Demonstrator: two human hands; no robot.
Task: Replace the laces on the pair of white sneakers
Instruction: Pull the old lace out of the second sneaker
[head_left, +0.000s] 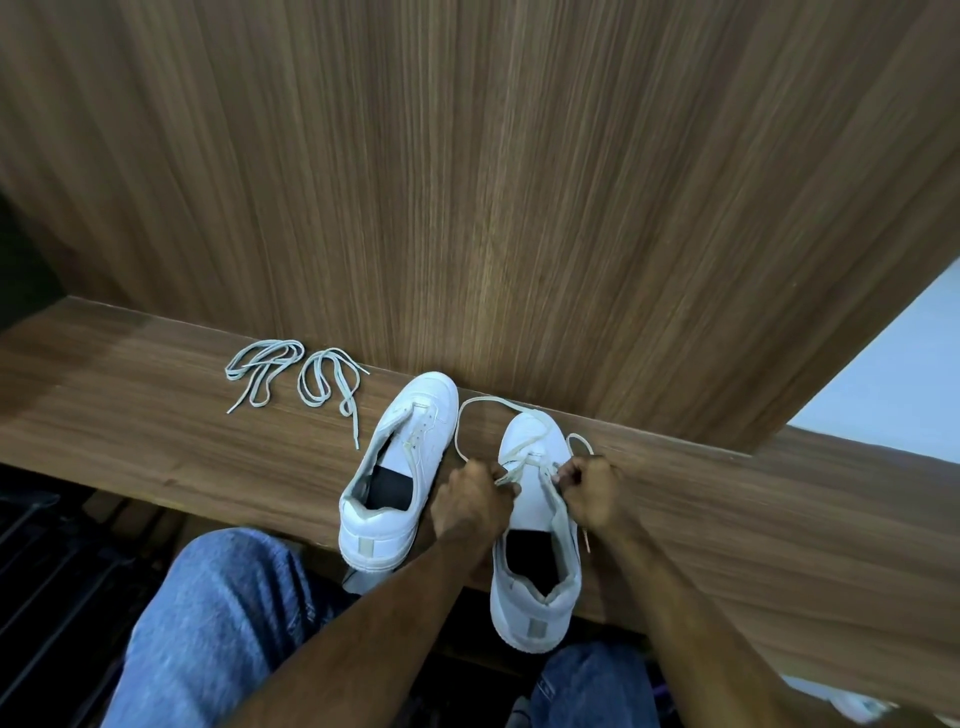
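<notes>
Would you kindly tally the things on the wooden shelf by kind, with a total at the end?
White sneakers: 2, the left sneaker and the right sneaker.
Loose grey laces: 2, one bundle beside the other bundle.
Cream lace threaded in the right sneaker, pinched by the left hand and the right hand: 1.
Total: 5.

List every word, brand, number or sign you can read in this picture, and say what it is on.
None can be read.
Left sneaker: no legible brand or number; its heel tab is blank.
Right sneaker: the same, heel tab blank.
Loose laces, wooden shelf and jeans: no text or label visible.
</notes>
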